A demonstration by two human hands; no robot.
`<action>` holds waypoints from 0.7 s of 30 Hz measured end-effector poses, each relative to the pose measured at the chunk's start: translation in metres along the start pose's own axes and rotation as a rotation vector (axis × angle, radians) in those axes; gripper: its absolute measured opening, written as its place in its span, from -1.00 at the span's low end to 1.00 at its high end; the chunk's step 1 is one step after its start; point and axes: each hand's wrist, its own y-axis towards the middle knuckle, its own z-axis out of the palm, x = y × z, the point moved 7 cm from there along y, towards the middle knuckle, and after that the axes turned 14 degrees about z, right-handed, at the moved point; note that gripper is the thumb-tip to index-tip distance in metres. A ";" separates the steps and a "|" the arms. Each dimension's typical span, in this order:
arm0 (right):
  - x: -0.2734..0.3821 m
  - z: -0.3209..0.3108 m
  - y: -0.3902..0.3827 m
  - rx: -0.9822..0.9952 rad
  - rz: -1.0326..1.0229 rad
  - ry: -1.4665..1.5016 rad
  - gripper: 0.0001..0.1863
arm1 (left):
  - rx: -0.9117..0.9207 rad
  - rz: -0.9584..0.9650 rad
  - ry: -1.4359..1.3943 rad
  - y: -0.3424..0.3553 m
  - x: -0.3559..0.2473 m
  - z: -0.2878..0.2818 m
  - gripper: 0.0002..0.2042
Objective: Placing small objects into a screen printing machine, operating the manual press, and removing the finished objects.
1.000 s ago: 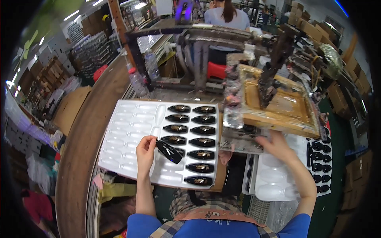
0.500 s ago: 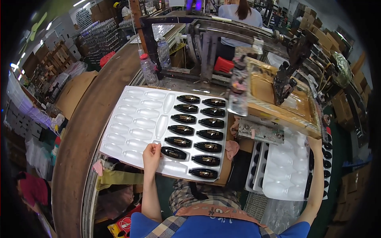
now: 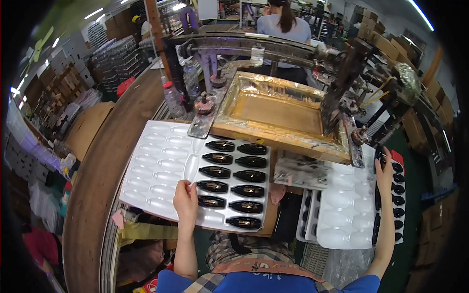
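A white moulded tray [image 3: 156, 161] lies before me. Glossy black, bottle-shaped pieces with gold print [image 3: 246, 207] fill its right-hand columns; the recesses at left are bare. My left hand [image 3: 185, 201] is over the tray's middle, thumb and fingers drawn together beside the nearest black pieces. Whether anything is pinched there is hidden. Far to the right, my right hand [image 3: 384, 171] reaches to a second white tray [image 3: 344, 210], its fingers closed round a black bottle-shaped piece [image 3: 379, 153] at the tray's upper end. More black pieces [image 3: 398, 200] line that tray's right side.
A wooden printing screen frame [image 3: 278, 115] on a metal machine overhangs the first tray's far edge. Below it sits a stained metal plate [image 3: 300, 171]. Red-capped plastic bottle [image 3: 173, 100] stands behind. A curved brown bench [image 3: 97, 180] runs along the left. A person sits beyond the machine.
The screen frame has swung left and levelled over the tray's far edge. My right hand has come into clearer view, fingers at a black piece. My left hand remains by the tray's middle.
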 end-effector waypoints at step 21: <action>0.167 0.103 -0.099 0.553 -0.353 0.049 -0.43 | 0.291 0.425 -1.445 0.129 -0.185 0.091 -0.80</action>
